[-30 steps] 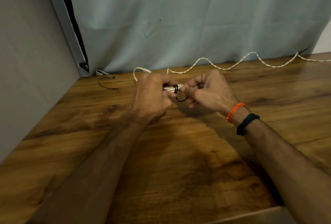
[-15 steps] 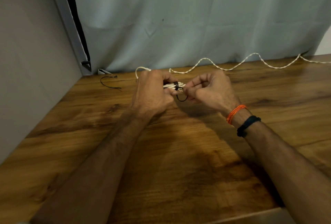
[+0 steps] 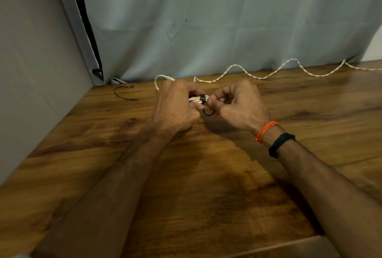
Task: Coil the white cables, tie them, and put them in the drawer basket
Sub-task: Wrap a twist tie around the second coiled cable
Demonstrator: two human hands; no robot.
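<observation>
**Two hands at work on one white bundle**

Both hands meet above the wooden counter (image 3: 206, 175), near its back edge. The left hand (image 3: 175, 109) has its fingers curled around a coiled white cable (image 3: 195, 99), which shows only between the two hands. A black tie (image 3: 203, 98) wraps that bundle, and the right hand (image 3: 239, 107) pinches the tie's loose end. A second, twisted white cable (image 3: 268, 76) lies stretched along the curtain (image 3: 227, 20) behind. Another black tie (image 3: 124, 94) rests at the far left.
</observation>
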